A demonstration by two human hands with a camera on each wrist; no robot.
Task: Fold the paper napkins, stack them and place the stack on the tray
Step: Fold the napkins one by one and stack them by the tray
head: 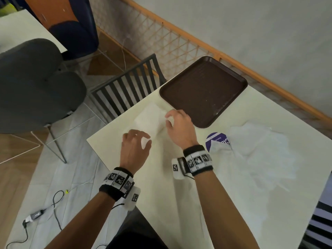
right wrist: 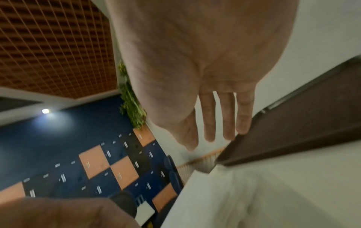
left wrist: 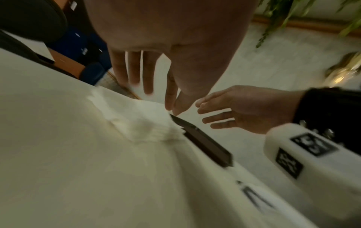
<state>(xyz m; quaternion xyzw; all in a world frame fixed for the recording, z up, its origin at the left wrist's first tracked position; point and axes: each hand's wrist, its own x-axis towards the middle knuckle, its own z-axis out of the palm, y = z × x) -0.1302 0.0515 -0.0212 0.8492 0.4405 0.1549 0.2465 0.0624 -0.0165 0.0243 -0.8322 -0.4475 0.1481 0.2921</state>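
Note:
A folded white napkin stack (head: 149, 121) lies on the cream table (head: 179, 203), just left of the brown tray (head: 203, 90), which holds nothing. My left hand (head: 143, 139) hovers at the stack's near end, fingers straight and pointing down (left wrist: 156, 92) over the napkin stack (left wrist: 140, 123). My right hand (head: 170, 119) is at the stack's right side beside the tray's corner, fingers straight (right wrist: 215, 131) and empty. The tray's rim (left wrist: 207, 145) and the tray's near corner (right wrist: 302, 131) show close to the fingertips. Whether either hand touches the paper is unclear.
A loose heap of unfolded napkins (head: 260, 150) lies at the right of the table, partly covering a purple round label (head: 215, 141). A slatted dark chair (head: 125, 88) stands at the table's far left edge. Cables (head: 45, 209) lie on the floor to the left.

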